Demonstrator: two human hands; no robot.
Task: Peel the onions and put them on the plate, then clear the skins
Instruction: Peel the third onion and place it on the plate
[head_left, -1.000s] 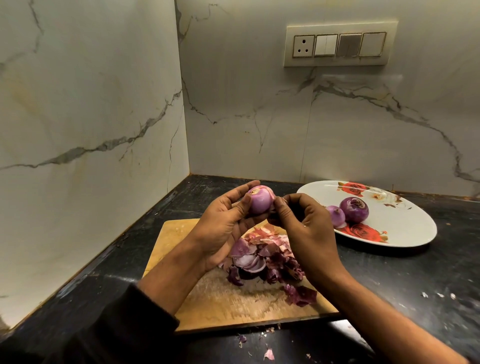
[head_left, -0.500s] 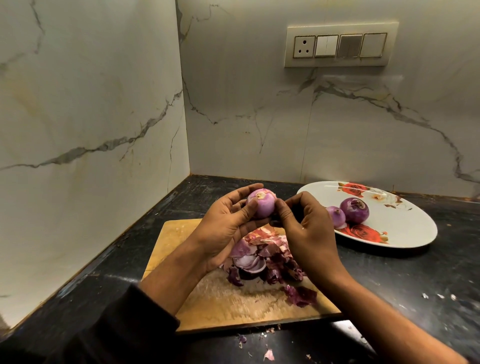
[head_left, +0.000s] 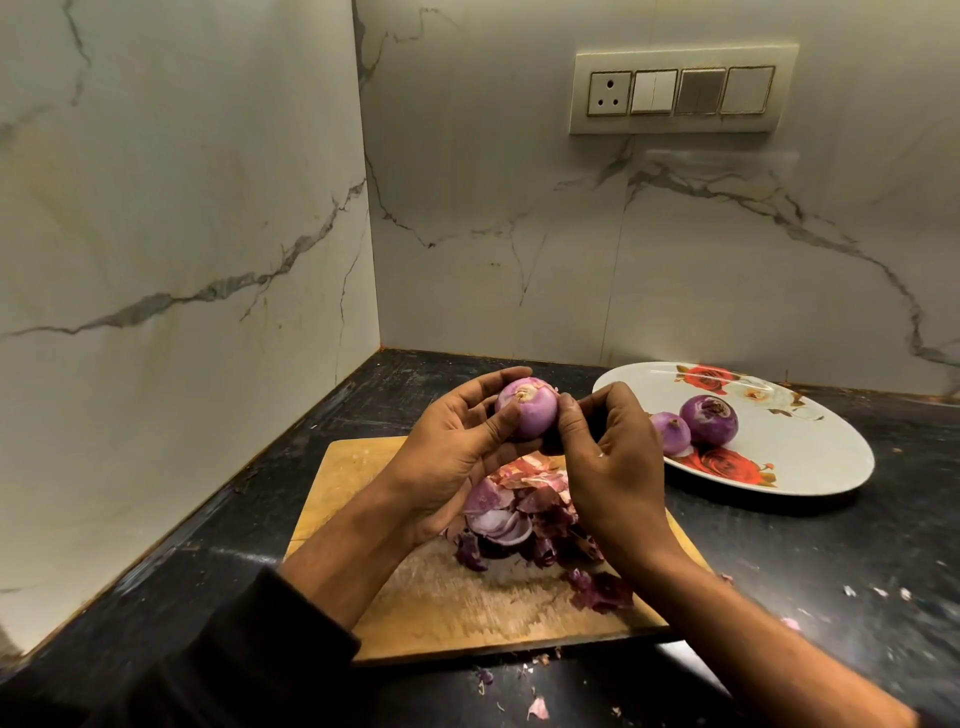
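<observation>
While a heap of torn purple and pink onion skins (head_left: 524, 514) is lying on the worn wooden cutting board (head_left: 441, 592), a person is holding a small, round, pale purple peeled onion (head_left: 529, 407) in the air just above it. The left hand (head_left: 457, 452) is cupping the onion from the left and below, thumb and curled fingers wrapping round it in a firm grip. The right hand (head_left: 610, 457) is closing in from the right, its curled fingers touching the onion's right side; whether they are pinching a shred of skin or only the bulb cannot be told. A dark sleeve (head_left: 249, 654) is covering the left forearm, and the right forearm is bare.

To the right, apart from the board, a white oval plate printed with red roses (head_left: 810, 467) is sitting on the black stone bench (head_left: 831, 561). Two more peeled purple onions are resting on the plate, touching each other: a smaller, paler one (head_left: 671, 432) on the left and a darker, larger one (head_left: 709, 420) on the right. Small scraps of skin (head_left: 537, 707) are lying scattered on the bench in front of the board, with pale flecks further right. White marble-patterned walls are meeting in the corner behind, and a cream switch panel with a socket (head_left: 683, 91) is sitting high on the back wall.
</observation>
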